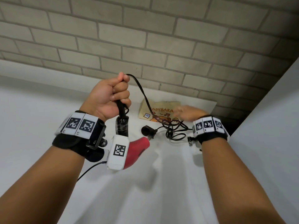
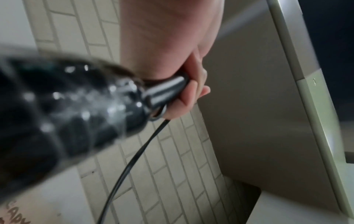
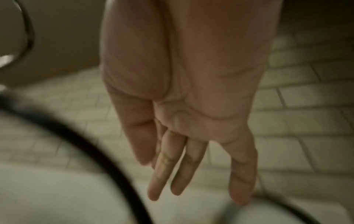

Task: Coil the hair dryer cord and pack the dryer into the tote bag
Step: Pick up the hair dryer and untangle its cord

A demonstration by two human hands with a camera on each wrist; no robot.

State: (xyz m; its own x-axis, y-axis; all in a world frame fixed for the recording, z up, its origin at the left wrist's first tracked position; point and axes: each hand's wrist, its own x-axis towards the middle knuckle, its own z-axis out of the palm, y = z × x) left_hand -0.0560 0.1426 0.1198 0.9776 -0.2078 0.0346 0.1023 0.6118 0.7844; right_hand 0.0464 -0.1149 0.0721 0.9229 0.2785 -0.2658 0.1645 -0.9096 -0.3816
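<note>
My left hand (image 1: 119, 94) is raised above the table and grips the black cord (image 1: 143, 92) and strain relief where they leave the hair dryer's black handle (image 1: 122, 125). The dryer's red body (image 1: 137, 151) hangs below it, partly hidden by the wrist camera. In the left wrist view the fingers (image 2: 191, 94) curl round the cord's base beside the blurred handle (image 2: 67, 113). The rest of the cord lies in a loose tangle (image 1: 174, 130) with the plug (image 1: 148, 130) in front of the flat beige tote bag (image 1: 161, 109). My right hand (image 1: 189, 113) hovers over the tangle, blurred, fingers (image 3: 182, 166) straight and holding nothing.
The white table (image 1: 48, 110) runs back to a grey brick wall (image 1: 145, 38). A tall white panel (image 1: 267, 118) stands at the right, with a dark gap behind it. The table's left half is bare.
</note>
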